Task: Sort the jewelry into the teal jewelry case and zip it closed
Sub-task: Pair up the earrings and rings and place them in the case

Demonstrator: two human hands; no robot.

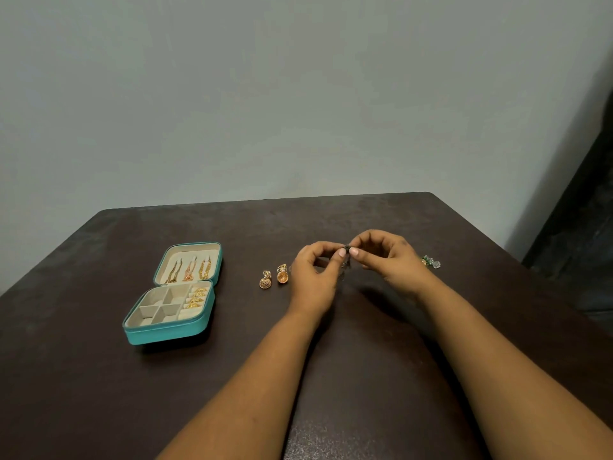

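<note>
Teal jewelry case (166, 333) open on table (99, 393); left hand (311, 277), right hand (388, 260) fingers pinching small dark earring (347, 250).

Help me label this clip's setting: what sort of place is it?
Probably a plain room in a home, though little shows. A dark brown table stands against a bare grey wall, and on it lie an open teal jewelry case and loose gold earrings.

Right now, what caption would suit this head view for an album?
Both hands pinch a small dark earring over the table, beside the open teal case and two gold earrings.
</note>
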